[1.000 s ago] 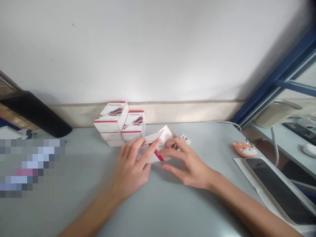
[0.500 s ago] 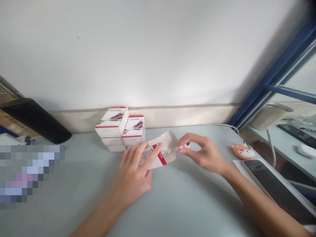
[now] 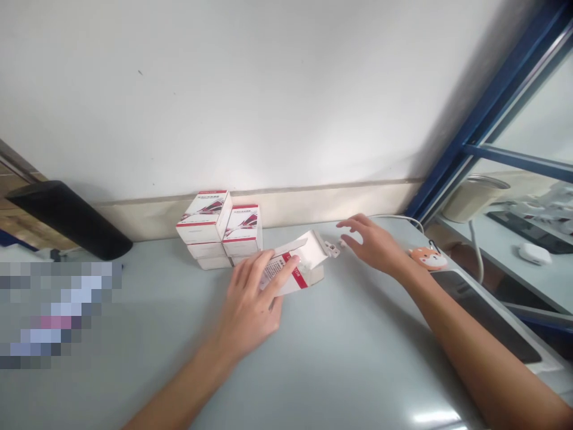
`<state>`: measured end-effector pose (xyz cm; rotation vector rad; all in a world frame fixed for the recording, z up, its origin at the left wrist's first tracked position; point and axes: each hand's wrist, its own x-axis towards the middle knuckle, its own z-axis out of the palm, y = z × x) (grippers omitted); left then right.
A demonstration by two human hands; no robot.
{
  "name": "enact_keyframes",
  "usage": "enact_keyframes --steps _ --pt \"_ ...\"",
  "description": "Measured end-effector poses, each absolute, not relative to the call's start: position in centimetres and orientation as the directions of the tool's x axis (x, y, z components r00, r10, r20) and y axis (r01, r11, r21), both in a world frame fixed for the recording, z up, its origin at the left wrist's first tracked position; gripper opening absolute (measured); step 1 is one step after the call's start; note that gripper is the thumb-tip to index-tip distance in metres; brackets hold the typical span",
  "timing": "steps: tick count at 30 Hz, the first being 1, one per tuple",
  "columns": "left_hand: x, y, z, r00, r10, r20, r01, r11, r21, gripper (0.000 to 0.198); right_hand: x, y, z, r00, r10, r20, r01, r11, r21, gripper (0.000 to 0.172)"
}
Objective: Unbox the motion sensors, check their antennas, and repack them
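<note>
My left hand (image 3: 255,292) is wrapped over a white and red carton (image 3: 286,288) that lies on its side, its open end with raised flaps facing right. Just beyond that opening, small white parts (image 3: 332,249) rest on the grey table (image 3: 331,358). My right hand (image 3: 367,240) hovers to their right, thumb and fingers apart, holding nothing. A small white piece (image 3: 343,243) shows near its thumb. Behind my left hand, several white and red boxes (image 3: 203,214) are stacked against the wall.
At the right are an orange animal-faced case (image 3: 427,258) and a dark-screened phone (image 3: 483,313) on a white base. A black cylinder (image 3: 71,218) leans at the left. A white cable (image 3: 403,218) runs along the back, near a blue window frame (image 3: 474,107).
My right hand has let go of the small white part and opened, shifting slightly up. White parts now show on the table by the carton's opening. The view has shifted a little.
</note>
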<state>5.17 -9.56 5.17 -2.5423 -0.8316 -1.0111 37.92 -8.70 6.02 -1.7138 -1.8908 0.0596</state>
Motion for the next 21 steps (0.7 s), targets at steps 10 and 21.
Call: enact_keyframes --steps 10,21 --pt "5.1 -9.2 4.9 0.574 0.353 0.739 0.553 -0.833 -0.031 0.070 31.3 -12.3 9.0 -0.454 0.762 0.462 0.661 0.635 -0.399 0.027" --pt "4.9 -8.9 5.1 0.552 0.349 0.757 0.476 -0.878 0.058 0.076 30.8 -11.1 6.6 -0.558 0.714 0.423 0.778 0.628 -0.031 0.019"
